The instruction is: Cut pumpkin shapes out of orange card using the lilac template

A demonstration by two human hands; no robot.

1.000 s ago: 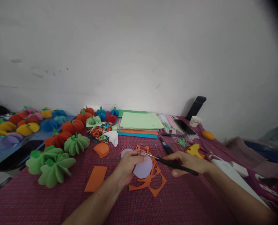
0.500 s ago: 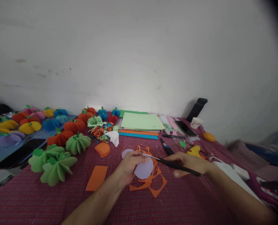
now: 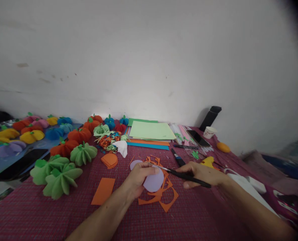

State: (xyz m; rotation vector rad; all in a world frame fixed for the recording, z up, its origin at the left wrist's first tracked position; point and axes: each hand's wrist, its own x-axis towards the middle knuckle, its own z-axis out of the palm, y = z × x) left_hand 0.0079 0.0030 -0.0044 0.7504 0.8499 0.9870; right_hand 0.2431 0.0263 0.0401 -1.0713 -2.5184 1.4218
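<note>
My left hand (image 3: 136,179) pinches a pale lilac paper disc (image 3: 154,181) above the red woven tablecloth (image 3: 63,214). My right hand (image 3: 201,173) grips black-handled scissors (image 3: 181,174), their blades pointing left and touching the disc's upper edge. Orange paper offcuts (image 3: 164,195) lie under and around the disc. A second lilac piece (image 3: 135,163) shows just behind my left hand.
Green paper pumpkins (image 3: 60,177) sit at the left, with orange, blue, yellow and purple ones behind. An orange rectangle (image 3: 103,191), stacked orange cut shapes (image 3: 109,160), coloured paper sheets (image 3: 151,131), a yellow glue gun (image 3: 208,162), a phone (image 3: 199,137) and a paper cup (image 3: 209,131) lie around.
Both hands hold almost the same pose. The scissors have edged slightly left along the disc's rim.
</note>
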